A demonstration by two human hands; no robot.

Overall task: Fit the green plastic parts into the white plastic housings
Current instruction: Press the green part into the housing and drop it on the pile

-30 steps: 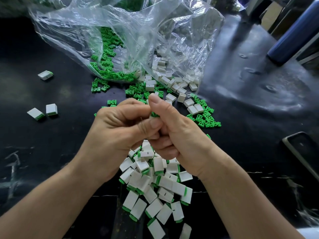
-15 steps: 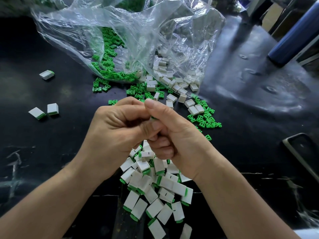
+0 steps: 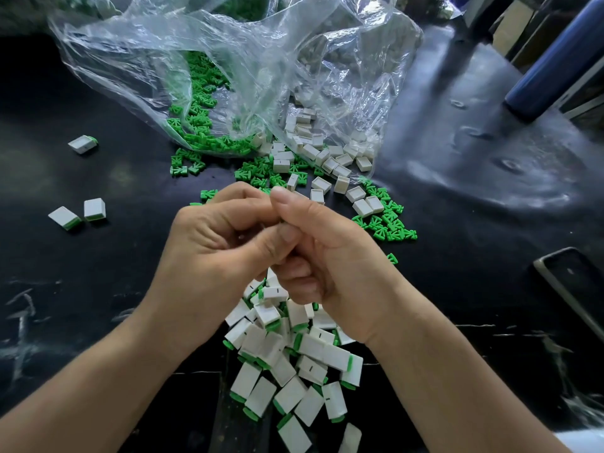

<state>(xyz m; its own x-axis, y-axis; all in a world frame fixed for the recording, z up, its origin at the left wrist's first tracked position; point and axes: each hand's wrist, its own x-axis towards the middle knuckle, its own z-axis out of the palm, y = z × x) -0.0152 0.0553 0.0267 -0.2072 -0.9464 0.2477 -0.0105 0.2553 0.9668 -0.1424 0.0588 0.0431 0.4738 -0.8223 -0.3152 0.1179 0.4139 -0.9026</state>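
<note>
Over the assembled pile's (image 3: 294, 364) far edge, left hand (image 3: 212, 250) against right hand (image 3: 333, 256), fingers (image 3: 295, 271) curled, contents unseen.

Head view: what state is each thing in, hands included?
Left hand: curled; contents hidden.
Right hand: curled against the left; contents hidden.
Bag: open, parts spilling out.
Green parts: loose, unfitted.
Housings: empty, loose.
Pile: fitted pieces, below the hands.
Three pieces: fitted, lying apart at left.
</note>
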